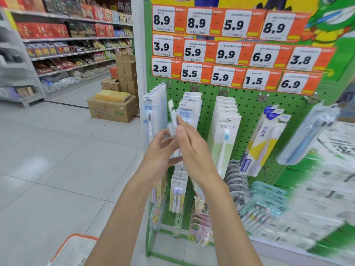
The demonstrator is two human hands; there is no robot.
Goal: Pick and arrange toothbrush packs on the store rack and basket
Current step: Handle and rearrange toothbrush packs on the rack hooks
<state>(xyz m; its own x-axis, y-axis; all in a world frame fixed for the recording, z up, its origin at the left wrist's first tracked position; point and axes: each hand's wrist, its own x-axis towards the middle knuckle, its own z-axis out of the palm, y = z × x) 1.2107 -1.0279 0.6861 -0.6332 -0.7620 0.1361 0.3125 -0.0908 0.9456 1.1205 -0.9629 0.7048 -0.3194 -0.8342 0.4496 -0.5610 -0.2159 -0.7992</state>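
Toothbrush pack (172, 115): edge-on to the camera, long axis near vertical, top free above the fingers, just in front of the rack (249, 104). Right hand (194, 150), nearer the hooks, pinches it under the thumb. Left hand (160, 160) grips it with curled fingers. Basket (71, 244) is well below, to the left.

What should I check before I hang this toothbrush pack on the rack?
1. Grip: left hand and right hand both hold the toothbrush pack: ok.
2. Pack turned flat like the hung packs: not ok, it shows edge-on and tilted.
3. Hang hole found: cannot tell.
4. Matching row on the rack: cannot tell, the held pack's label is unreadable.
5. Basket close by: ok, at lower left beside the left arm.
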